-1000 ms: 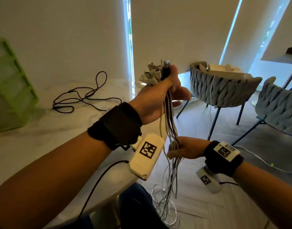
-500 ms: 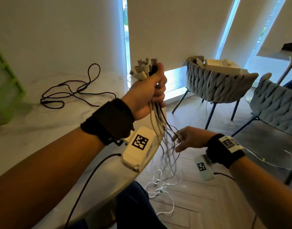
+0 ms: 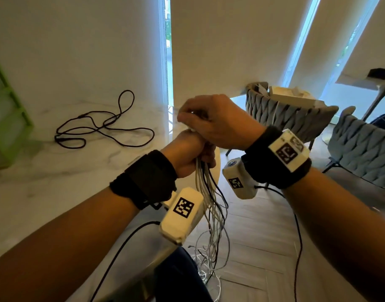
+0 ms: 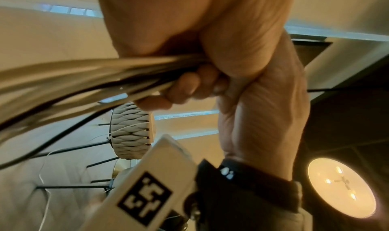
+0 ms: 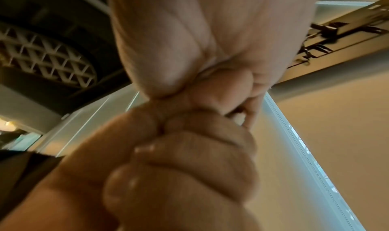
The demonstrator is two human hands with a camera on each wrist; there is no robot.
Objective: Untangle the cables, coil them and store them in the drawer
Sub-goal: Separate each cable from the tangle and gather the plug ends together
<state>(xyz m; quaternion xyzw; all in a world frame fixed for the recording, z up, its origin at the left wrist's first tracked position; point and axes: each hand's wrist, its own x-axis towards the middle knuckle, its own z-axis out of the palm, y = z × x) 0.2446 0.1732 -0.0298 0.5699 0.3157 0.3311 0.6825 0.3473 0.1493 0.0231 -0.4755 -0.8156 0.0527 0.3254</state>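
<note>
A bundle of white, grey and black cables (image 3: pixel 209 192) hangs from my left hand (image 3: pixel 187 153), which grips it in a fist just past the table's edge. In the left wrist view the cables (image 4: pixel 84 78) run out of the closed left hand (image 4: pixel 210 68). My right hand (image 3: pixel 213 120) sits on top of the left fist, its fingers curled over the bundle's plug ends, which are mostly hidden. The right wrist view shows the right hand (image 5: pixel 189 51) pressed onto the left fist (image 5: pixel 179 168). The cables' lower ends lie tangled on the floor (image 3: pixel 209 271).
A loose black cable (image 3: pixel 100 125) lies on the white marble table (image 3: pixel 56 182). A green drawer unit (image 3: pixel 6 118) stands at the table's left edge. Two grey woven chairs (image 3: pixel 292 114) (image 3: pixel 361 149) stand to the right on the wooden floor.
My right hand has let go of the hanging strands and risen to cover the plug ends above my left fist. The left hand has come down a little with the bundle.
</note>
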